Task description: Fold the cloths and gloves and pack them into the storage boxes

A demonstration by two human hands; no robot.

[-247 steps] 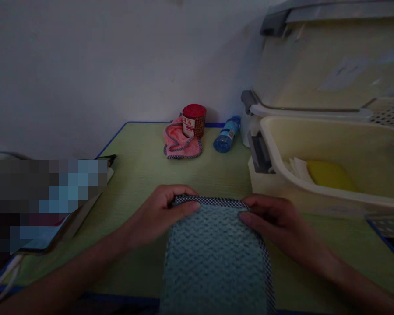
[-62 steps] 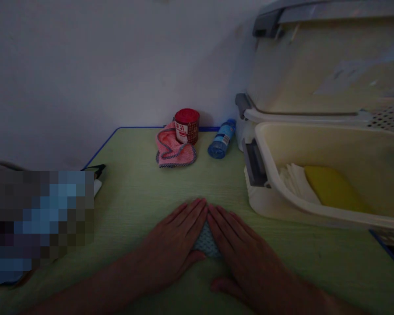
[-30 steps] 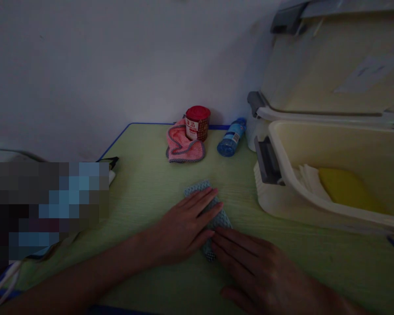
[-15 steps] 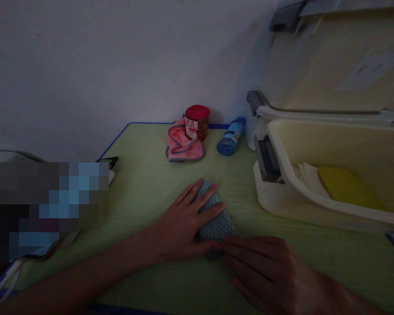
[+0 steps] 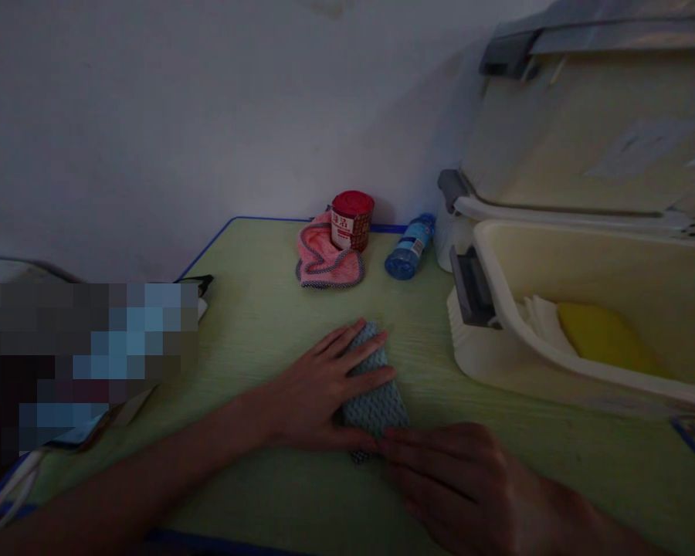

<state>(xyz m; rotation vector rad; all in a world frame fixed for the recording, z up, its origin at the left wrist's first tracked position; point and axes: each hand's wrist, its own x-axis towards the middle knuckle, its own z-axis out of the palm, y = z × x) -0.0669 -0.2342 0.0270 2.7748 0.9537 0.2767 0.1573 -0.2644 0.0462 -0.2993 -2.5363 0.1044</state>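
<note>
Head view: left hand [image 5: 318, 394] splayed on blue cloth [image 5: 378, 405]; right hand [image 5: 463, 477] bunched at edge, grip unclear.

Folded blue-green rectangular cloth [image 5: 376, 405]: matt textile, rough bumpy weave, checked fabric edging. Crumpled pink cloth with checked trim [image 5: 339, 270]: matt, soft-looking. Red cylindrical roll [image 5: 353, 222]: smooth plastic look, printed label. Blue bottle [image 5: 410, 247]: clear glossy plastic. Cream rectangular bin [image 5: 533, 378]: smooth plastic, low sheen; grey latch [image 5: 473, 286] also plastic, matt. Pale green counter [image 5: 255, 309]: streaked wood-grain look, dull finish.
</note>
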